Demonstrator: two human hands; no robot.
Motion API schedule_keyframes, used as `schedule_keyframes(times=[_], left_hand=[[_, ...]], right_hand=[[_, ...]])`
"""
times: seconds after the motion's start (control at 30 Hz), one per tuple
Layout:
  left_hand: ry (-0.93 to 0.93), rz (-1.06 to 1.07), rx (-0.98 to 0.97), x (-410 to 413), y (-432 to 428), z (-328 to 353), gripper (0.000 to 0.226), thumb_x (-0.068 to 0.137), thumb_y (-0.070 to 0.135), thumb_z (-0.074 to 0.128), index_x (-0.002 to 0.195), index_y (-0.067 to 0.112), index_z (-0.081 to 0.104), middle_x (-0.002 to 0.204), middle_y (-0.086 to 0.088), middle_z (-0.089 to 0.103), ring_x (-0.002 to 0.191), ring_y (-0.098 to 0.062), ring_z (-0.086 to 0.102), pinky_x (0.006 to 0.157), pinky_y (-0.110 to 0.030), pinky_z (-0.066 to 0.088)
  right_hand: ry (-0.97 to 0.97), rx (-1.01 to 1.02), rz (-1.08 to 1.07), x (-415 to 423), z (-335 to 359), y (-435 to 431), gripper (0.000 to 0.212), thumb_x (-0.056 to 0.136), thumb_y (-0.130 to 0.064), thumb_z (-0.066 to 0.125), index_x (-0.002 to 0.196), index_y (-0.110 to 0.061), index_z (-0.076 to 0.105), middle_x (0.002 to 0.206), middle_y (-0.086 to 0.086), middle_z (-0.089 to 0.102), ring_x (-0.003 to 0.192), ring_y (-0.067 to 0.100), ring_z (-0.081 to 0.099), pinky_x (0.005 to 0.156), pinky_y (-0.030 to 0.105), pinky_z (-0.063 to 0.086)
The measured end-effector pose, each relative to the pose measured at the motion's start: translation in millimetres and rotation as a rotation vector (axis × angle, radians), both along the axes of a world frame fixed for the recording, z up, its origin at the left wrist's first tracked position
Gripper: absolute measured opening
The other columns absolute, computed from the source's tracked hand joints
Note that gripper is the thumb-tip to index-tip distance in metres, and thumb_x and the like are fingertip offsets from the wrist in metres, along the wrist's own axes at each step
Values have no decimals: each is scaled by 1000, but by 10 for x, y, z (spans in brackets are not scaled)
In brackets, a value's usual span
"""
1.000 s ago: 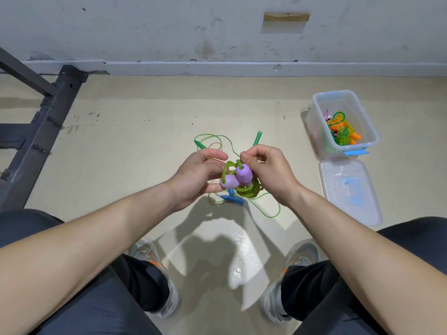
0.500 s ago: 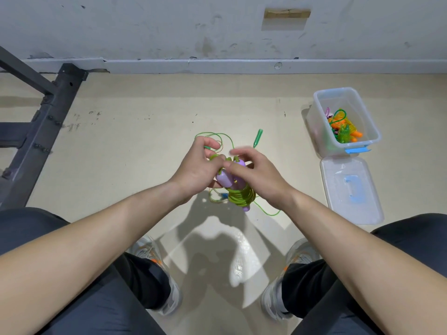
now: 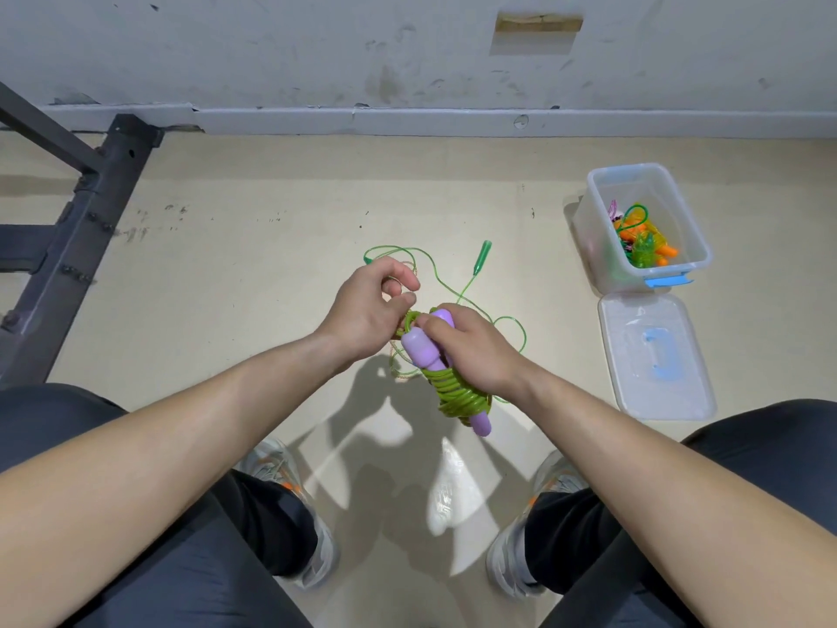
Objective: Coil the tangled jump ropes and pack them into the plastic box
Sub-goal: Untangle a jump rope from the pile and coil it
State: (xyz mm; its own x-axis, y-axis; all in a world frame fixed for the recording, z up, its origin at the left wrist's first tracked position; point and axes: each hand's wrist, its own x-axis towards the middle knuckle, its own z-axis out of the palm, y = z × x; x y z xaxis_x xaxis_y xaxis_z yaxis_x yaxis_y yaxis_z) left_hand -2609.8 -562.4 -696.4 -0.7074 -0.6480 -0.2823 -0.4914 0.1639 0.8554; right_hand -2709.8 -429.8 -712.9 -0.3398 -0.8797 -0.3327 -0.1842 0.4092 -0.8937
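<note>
Your right hand (image 3: 475,351) has its fingers wrapped round the coiled lime-green jump rope with lilac plastic handles (image 3: 457,396). It holds that bundle above the floor, well to the left of the clear rectangular plastic box (image 3: 598,247) and nearer to you than it. Your left hand (image 3: 362,310) is on the side of the bundle away from the box, fingers curled, pinching a loop of lime cord at the bundle's upper end. One lilac handle pokes up between your hands; the other sticks out of the coil's lower end. On the floor beneath your hands, also left of the box, a thin translucent green jump rope (image 3: 481,258) lies loose and uncoiled. The box stands open with orange, green and pink ropes (image 3: 643,240) inside. Its clear flat lid with a blue latch (image 3: 634,378) lies just in front of it. Far left of the box stands a dark metal frame (image 3: 81,228).
</note>
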Motion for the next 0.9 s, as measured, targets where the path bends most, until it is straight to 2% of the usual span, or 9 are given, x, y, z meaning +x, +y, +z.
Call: schedule_keyframes(times=[0.07,0.13,0.23,0.3,0.47,0.57,0.63,0.8,0.9], left_hand=[[-15,-22,43,7,-33,30,13,95,5,64,104,13,62,88,-2,56,54,-15,59,64,-39,60],[-44,-32,155,8,-91,83,19,93,1,67,110,8,63,91,-5,61,54,-18,63,64,-39,62],[-71,46,349,20,-179,122,20,95,-5,62,110,8,64,88,-8,62,54,-20,62,63,-37,62],[-120,49,384,29,-188,111,23,95,-5,57,111,11,65,85,-7,62,53,-17,57,60,-32,59],[-440,-330,206,40,-147,127,18,88,22,69,101,9,70,82,-3,62,67,-17,54,64,-30,46],[-523,-493,135,42,-154,148,26,81,43,75,96,21,78,79,4,59,69,-15,49,58,-21,36],[-527,-506,98,33,-142,137,24,88,41,74,103,23,76,78,7,57,60,-8,46,49,-17,34],[-432,-480,63,47,-146,17,22,90,32,73,97,12,78,83,5,64,79,-11,54,74,-25,42],[-390,-438,38,46,-173,-38,32,84,34,76,88,2,74,78,-1,56,75,-15,47,72,-31,39]], right_hand=[[-79,22,-67,-12,-37,13,22,97,-43,50,87,-24,58,71,-17,60,65,5,56,69,27,44],[-100,20,-35,-37,-83,32,35,84,-59,61,94,-26,57,73,-13,63,67,8,58,71,31,48],[43,80,51,-30,-110,51,52,59,-61,80,91,-30,52,72,-6,56,64,13,52,65,33,47],[177,112,89,-2,-126,50,56,59,-62,83,96,-34,52,75,-4,58,65,13,53,64,34,49],[413,151,211,47,-155,100,40,64,-60,74,91,-40,52,68,-3,57,55,9,52,51,32,46],[485,199,226,16,-172,129,41,64,-57,70,88,-31,50,67,-1,56,53,12,51,52,34,45],[557,203,218,14,-200,127,39,62,-55,65,83,-28,46,65,-2,54,62,21,55,53,34,43],[724,214,237,-7,-216,131,36,65,-51,59,78,-23,41,60,-3,51,58,23,50,51,30,34],[745,240,230,-65,-222,155,36,68,-50,59,76,-20,41,60,-1,50,55,22,46,50,30,30]])
